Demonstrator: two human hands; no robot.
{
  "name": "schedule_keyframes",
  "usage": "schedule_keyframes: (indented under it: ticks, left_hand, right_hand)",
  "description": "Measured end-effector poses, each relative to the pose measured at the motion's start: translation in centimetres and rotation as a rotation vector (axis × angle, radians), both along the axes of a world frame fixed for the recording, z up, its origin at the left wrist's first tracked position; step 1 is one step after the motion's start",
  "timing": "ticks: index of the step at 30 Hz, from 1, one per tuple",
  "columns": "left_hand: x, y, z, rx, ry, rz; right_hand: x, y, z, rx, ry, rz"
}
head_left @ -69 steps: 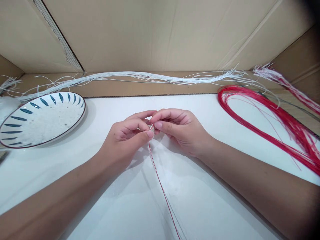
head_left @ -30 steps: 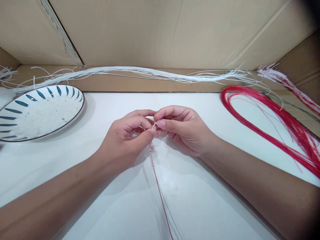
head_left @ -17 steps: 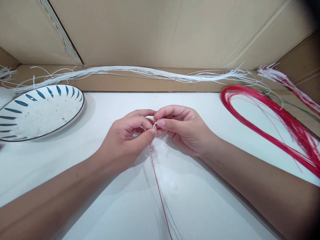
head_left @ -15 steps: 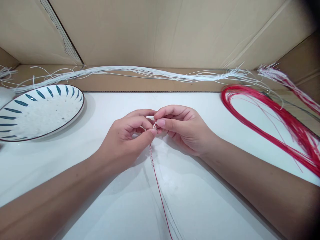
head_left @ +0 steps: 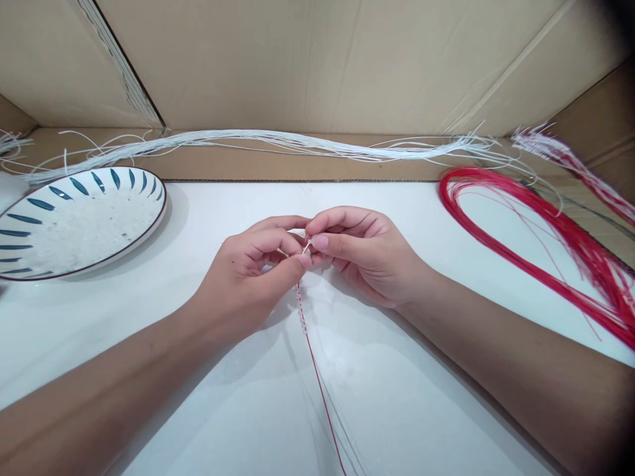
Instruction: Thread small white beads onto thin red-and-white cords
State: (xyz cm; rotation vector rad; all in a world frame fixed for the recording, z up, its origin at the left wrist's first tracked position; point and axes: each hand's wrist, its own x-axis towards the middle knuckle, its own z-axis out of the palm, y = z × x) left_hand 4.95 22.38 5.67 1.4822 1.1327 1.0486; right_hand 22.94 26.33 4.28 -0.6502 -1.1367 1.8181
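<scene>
Your left hand [head_left: 248, 277] and right hand [head_left: 357, 254] meet mid-counter [head_left: 198, 396], both pinched shut on the red-and-white cord [head_left: 302, 317] trailing toward you. You seem mid-knot; next calls for a steady pull.

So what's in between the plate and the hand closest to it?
Nothing: in the head view, only bare white table lies between the plate and the left hand, which pinches the red-and-white cord.

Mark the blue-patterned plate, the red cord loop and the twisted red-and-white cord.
round white ceramic plate with blue petal marks [head_left: 157, 218], head view, right rim
looped bundle of red cords [head_left: 501, 254], head view, lower strand
thin twisted red-and-white cord [head_left: 301, 317], head view, striped stretch below the fingers
</scene>
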Motion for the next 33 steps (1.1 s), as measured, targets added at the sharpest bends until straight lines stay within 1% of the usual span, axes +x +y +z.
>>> schedule_keyframes:
  ticks: [16, 24, 28, 33]
  left_hand:
    - [-0.17, 0.15, -0.16, 0.012, 0.006, -0.015]
    - [-0.22, 0.05, -0.10, 0.045, 0.076, -0.006]
    - [-0.18, 0.18, -0.13, 0.058, 0.095, 0.018]
    - [-0.24, 0.05, -0.20, 0.040, 0.076, -0.018]
  right_hand:
    - [0.02, -0.12, -0.01, 0.010, 0.016, 0.006]
    - [-0.06, 0.11, -0.45, 0.046, 0.061, 0.073]
    - [0.04, 0.24, -0.46, 0.045, 0.039, 0.055]
    - [0.05, 0.14, -0.53, 0.073, 0.052, -0.008]
